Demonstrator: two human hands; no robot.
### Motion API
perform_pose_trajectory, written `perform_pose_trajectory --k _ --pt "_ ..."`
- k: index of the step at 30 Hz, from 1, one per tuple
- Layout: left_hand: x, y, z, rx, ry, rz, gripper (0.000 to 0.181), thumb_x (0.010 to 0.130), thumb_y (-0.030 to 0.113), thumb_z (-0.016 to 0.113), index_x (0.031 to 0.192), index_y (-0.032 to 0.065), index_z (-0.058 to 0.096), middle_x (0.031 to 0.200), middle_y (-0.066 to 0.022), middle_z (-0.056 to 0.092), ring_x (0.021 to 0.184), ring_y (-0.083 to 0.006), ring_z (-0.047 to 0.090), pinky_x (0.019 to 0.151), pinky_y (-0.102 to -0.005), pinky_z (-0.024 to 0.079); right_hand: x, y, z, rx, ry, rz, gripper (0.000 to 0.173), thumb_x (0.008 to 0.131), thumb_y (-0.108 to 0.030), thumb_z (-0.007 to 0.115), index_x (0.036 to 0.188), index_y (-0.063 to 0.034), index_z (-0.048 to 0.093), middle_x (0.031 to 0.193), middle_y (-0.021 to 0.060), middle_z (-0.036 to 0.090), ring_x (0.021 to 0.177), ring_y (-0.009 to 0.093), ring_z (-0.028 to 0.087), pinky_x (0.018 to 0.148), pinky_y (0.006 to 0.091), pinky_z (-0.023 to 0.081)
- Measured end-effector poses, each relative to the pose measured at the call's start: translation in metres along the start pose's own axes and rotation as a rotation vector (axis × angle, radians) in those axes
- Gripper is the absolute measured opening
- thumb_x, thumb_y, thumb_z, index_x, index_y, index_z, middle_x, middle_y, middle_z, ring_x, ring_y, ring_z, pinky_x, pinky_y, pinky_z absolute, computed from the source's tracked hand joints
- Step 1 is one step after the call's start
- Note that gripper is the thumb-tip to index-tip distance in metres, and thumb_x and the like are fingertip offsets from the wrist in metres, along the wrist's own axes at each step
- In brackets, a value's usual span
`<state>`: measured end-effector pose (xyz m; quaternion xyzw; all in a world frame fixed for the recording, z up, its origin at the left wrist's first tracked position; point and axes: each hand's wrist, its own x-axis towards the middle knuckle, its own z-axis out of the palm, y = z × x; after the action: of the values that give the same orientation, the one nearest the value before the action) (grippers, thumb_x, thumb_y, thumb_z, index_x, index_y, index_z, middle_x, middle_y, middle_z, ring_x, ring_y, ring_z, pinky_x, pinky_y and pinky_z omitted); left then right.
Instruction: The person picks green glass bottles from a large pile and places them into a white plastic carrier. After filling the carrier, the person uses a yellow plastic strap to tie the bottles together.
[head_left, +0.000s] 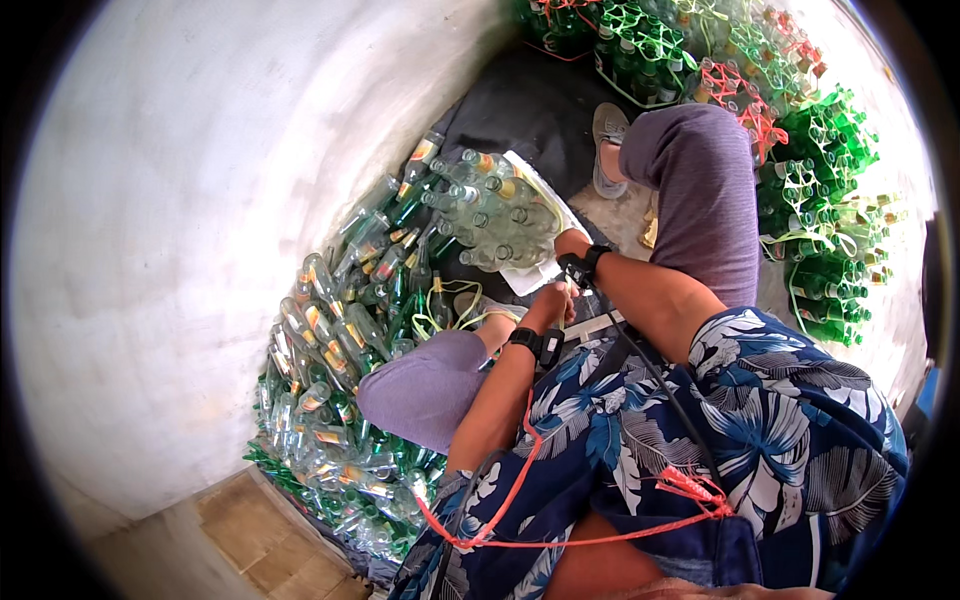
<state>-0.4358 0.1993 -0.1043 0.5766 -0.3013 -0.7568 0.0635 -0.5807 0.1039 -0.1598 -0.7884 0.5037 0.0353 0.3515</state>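
Observation:
A cluster of clear glass bottles (491, 217) stands upright, packed close together, on a white board (529, 281). Pale yellow-green plastic twine (553, 202) passes along the cluster's right side. At the near right corner of the board, my right hand (572, 244) is closed on the twine, its fingers mostly hidden. Just below it and nearer my body, my left hand (551, 304) grips the twine too, with a strand showing between the two hands. A loose length of twine (450, 322) loops over the floor left of my left hand.
Loose glass bottles (337, 345) lie heaped along the wall on the left. Tied bottle bundles (814, 225) stand at the right, with more green ones (641, 56) at the top. Red twine (495, 521) hangs across my lap. Flattened cardboard (274, 536) lies at lower left.

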Motion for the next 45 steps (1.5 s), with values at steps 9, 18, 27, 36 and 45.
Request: perform_pose_trajectory --k 9,18,27,36,45 --pt "0.008 -0.015 -0.018 0.448 -0.029 0.214 0.022 0.092 0.012 0.04 0.097 -0.003 0.056 0.063 -0.0108 0.053 0.051 -0.022 0.054 0.049 -0.0358 0.044 0.015 -0.002 0.021 0.035 0.007 0.045 0.028 0.074 -0.028 0.067 0.078 -0.0013 0.075 0.08 0.0202 0.07 0.078 0.037 0.07 0.068 0.0453 0.054" --pt "-0.003 0.006 -0.012 0.515 0.067 0.251 0.027 0.094 0.014 0.041 0.102 -0.0032 0.059 0.063 -0.0114 0.059 0.053 -0.0211 0.058 0.051 -0.0352 0.046 -0.001 0.004 0.005 0.136 0.187 0.103 0.03 0.073 -0.028 0.066 0.079 -0.0003 0.075 0.079 0.0206 0.07 0.079 0.037 0.071 0.07 0.0433 0.055" --pt "-0.009 0.012 0.001 0.411 0.042 0.159 0.034 0.098 0.02 0.037 0.102 -0.003 0.062 0.062 -0.0128 0.06 0.054 -0.0218 0.061 0.052 -0.0361 0.048 -0.002 0.015 0.002 -0.018 0.081 -0.115 0.029 0.073 -0.03 0.067 0.077 -0.003 0.075 0.078 0.0199 0.07 0.078 0.037 0.071 0.07 0.0444 0.055" --pt "-0.002 0.01 -0.009 0.374 0.072 0.237 0.041 0.102 0.024 0.032 0.104 -0.0045 0.061 0.063 -0.0125 0.061 0.053 -0.0221 0.06 0.054 -0.0362 0.049 0.005 0.029 0.006 0.03 0.185 -0.179 0.031 0.072 -0.03 0.065 0.072 -0.0008 0.073 0.073 0.0216 0.067 0.074 0.038 0.069 0.067 0.0461 0.053" --pt "0.02 0.002 -0.021 -0.199 0.138 -0.068 0.024 0.094 0.029 0.054 0.093 0.0056 0.059 0.074 -0.0109 0.06 0.059 -0.0205 0.061 0.052 -0.0347 0.049 0.011 0.022 0.019 -0.105 0.031 -0.197 0.034 0.071 -0.037 0.069 0.069 -0.003 0.073 0.071 0.0197 0.067 0.07 0.037 0.068 0.065 0.0464 0.052"
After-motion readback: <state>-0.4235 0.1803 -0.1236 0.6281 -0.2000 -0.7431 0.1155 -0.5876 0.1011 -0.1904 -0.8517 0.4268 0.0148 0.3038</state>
